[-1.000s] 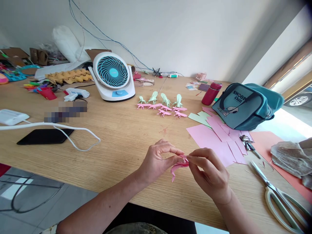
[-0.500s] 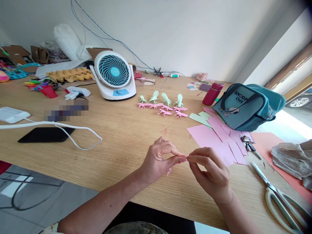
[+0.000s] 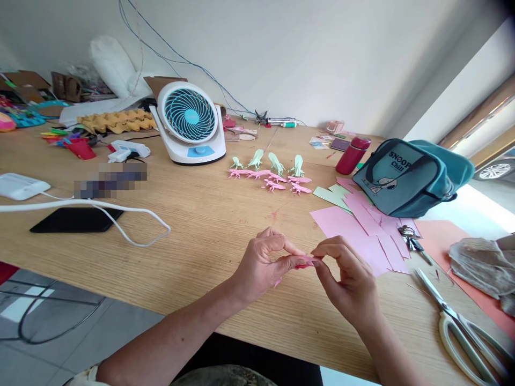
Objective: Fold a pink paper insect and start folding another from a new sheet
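Both my hands meet just above the wooden table (image 3: 209,225) near its front edge. My left hand (image 3: 263,265) and my right hand (image 3: 348,281) each pinch one end of a small folded pink paper piece (image 3: 306,261), thumb and forefinger pressed together. Most of the piece is hidden by the fingertips; a pink tip pokes out below my left hand. Flat pink paper sheets (image 3: 362,230) lie just right of my hands. Farther back stands a row of finished pink paper figures (image 3: 273,179) and pale green paper figures (image 3: 273,162).
Large scissors (image 3: 454,316) and keys (image 3: 410,236) lie at the right, beside an orange sheet and a grey cloth (image 3: 483,265). A teal bag (image 3: 410,174) and red bottle (image 3: 352,154) stand behind. A desk fan (image 3: 189,123), black phone (image 3: 76,220) and white cable (image 3: 120,214) sit left.
The pink piece hung down in a curl between my fingers a second ago; now it is drawn up and almost hidden in the pinch. My right fingers have curled closer over it.
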A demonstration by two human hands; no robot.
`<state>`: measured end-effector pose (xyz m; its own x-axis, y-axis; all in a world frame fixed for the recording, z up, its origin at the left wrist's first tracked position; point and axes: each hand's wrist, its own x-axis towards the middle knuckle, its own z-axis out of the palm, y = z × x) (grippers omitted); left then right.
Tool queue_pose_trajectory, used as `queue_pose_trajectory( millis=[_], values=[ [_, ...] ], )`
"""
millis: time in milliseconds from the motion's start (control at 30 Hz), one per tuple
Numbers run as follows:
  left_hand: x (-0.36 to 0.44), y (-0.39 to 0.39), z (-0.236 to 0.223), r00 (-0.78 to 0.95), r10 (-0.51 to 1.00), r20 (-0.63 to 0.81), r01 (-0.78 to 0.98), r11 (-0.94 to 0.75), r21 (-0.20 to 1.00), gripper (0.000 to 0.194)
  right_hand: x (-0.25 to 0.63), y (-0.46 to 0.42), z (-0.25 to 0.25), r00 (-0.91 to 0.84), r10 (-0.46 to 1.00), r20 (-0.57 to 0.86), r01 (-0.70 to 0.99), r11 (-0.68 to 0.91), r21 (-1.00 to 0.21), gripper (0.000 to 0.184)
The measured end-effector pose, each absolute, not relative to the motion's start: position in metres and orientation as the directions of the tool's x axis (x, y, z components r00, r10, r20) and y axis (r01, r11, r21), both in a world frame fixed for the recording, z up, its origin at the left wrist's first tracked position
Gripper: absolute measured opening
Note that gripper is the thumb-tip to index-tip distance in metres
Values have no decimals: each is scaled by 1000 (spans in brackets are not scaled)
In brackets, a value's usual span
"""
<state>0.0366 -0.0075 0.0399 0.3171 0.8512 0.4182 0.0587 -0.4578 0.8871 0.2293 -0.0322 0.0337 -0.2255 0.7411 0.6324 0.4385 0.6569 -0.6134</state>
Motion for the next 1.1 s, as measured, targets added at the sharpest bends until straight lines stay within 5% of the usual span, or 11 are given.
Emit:
queue_pose_trajectory(
  millis=[67,233,567,1100],
  values=[
    [36,-6,40,293,810,508,129,-560,818,14,228,-31,36,-217,855,472,355,519,-777,6],
    [32,-2,39,318,697,642,283,-716,638,5,229,-29,38,-302,942,146,176,205,-963,18],
    [30,-2,40,391,614,685,401,-784,474,8,229,-24,33,-233,972,32,103,58,-993,31],
    [29,0,38,412,549,727,407,-825,392,9,229,-23,32,-246,966,-83,56,-72,-996,32]
  ],
)
